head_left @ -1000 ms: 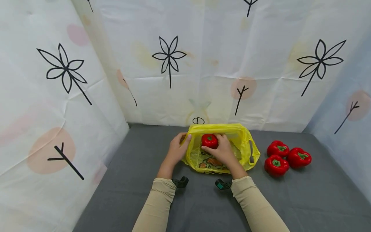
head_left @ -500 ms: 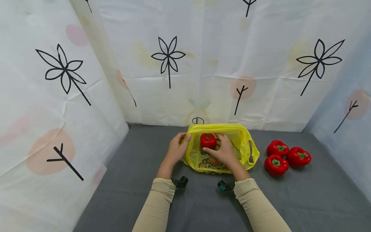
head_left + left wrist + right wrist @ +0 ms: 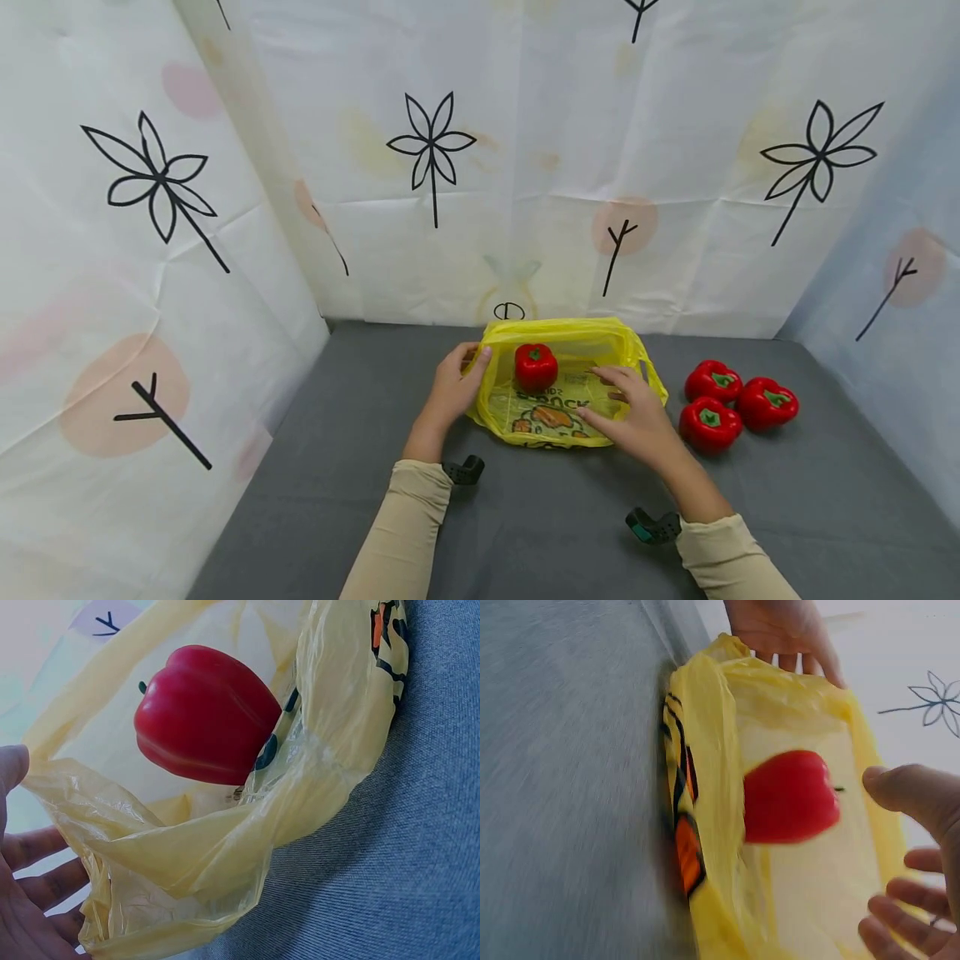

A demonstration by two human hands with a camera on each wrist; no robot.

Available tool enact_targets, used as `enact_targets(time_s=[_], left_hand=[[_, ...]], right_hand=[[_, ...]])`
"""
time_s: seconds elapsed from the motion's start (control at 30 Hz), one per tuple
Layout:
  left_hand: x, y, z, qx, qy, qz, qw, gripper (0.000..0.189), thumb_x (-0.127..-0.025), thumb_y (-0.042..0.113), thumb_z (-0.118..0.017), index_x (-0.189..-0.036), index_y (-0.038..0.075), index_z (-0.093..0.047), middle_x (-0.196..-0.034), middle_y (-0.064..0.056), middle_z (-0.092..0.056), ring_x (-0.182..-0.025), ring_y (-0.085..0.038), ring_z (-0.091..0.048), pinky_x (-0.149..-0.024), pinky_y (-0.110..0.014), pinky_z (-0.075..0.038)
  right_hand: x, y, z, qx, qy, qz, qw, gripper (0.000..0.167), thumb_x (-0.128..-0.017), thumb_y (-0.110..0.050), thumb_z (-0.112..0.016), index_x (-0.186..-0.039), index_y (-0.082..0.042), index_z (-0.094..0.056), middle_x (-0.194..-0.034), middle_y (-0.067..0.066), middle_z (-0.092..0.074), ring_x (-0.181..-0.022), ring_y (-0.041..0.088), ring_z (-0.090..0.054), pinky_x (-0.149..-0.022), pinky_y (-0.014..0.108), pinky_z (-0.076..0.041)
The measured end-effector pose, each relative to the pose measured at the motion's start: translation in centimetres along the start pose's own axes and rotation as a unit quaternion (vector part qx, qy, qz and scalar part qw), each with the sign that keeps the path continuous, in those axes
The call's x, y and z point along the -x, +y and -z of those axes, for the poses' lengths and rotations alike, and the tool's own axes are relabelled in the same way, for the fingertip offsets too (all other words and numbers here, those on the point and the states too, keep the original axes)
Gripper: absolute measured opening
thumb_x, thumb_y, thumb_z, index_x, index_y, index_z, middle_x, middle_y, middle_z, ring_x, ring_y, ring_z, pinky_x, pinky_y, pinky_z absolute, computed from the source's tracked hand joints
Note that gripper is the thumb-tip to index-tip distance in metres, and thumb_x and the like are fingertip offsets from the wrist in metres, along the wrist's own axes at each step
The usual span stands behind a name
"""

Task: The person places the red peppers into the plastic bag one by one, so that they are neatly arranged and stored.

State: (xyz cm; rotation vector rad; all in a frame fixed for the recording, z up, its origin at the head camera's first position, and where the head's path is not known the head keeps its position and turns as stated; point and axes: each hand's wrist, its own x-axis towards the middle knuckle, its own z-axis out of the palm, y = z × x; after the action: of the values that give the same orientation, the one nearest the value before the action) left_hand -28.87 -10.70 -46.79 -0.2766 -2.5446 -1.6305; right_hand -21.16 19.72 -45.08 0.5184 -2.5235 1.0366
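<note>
So, closest in, 2 beige sleeves [image 3: 397, 529] can be seen coming up over the grey surface [image 3: 540, 533], with a dark gadget [image 3: 463, 471] worn at each wrist. The right hand [image 3: 641, 421] is held over the right part of the yellow bag [image 3: 570, 327], its grip released: fingers spread, nothing carried. Whether the plastic is brushed by those fingertips can't really be told. A bit over, the bag's left edge is pinched in the grip of the left hand [image 3: 452, 392], thumb at the rim and fingers round the outside, so the mouth is held wide open.

Inside, 1 red pepper [image 3: 536, 368] is seated toward the left, stem up, on the printed plastic (some lettering and orange bits show there). It isn't touched by either hand.

Off to the right of the bag, 3 more are bunched on the surface: a front pepper [image 3: 710, 425], a right-hand pepper [image 3: 767, 404] and a back pepper [image 3: 712, 382].

Progress-wise, it'd be judged as early days: 1 of the 4 visible peppers is bagged, 3 are left outside, and plenty of room is left in there. Behind it all, a white cloth [image 3: 525, 167] printed with line-drawn flowers is hung.
</note>
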Motion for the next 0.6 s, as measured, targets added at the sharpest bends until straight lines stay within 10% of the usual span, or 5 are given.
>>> enact_targets(time_s=[0.33,0.47,0.6], left_hand=[[0.1,0.0,0.1,-0.003,-0.001,0.004,1.0,0.061,-0.107,0.064,-0.05,-0.147,0.018,-0.06,-0.145,-0.011,-0.063,-0.136,-0.032,-0.059,-0.112,-0.056,-0.051],[0.1,0.0,0.0,-0.006,-0.001,0.005,1.0,0.061,-0.107,0.064,-0.05,-0.147,0.018,-0.06,-0.145,-0.011,-0.063,-0.136,-0.032,-0.059,-0.112,-0.055,-0.051],[0.2,0.1,-0.2,-0.006,-0.002,0.004,1.0,0.062,-0.107,0.065,-0.05,-0.148,0.018,-0.059,-0.146,-0.011,-0.062,-0.136,-0.032,-0.059,-0.112,-0.056,-0.05]], right_hand=[[3.3,2.4,5.0,0.094,0.157,0.117,0.9762,0.048,-0.076,-0.009,-0.093,-0.117,0.006,-0.073,-0.114,0.022,-0.07,-0.105,0.034,-0.064,-0.105,-0.002,-0.03],[4.4,3.7,6.8,0.11,0.177,0.09,0.9738,0.047,-0.081,-0.018,-0.091,-0.117,0.006,-0.073,-0.116,0.025,-0.069,-0.109,0.039,-0.061,-0.108,-0.002,-0.027],[5.5,4.3,8.2,0.139,0.182,0.008,0.9733,0.058,-0.075,-0.013,-0.093,-0.125,0.003,-0.07,-0.126,0.028,-0.065,-0.118,0.046,-0.058,-0.112,0.04,-0.051]])
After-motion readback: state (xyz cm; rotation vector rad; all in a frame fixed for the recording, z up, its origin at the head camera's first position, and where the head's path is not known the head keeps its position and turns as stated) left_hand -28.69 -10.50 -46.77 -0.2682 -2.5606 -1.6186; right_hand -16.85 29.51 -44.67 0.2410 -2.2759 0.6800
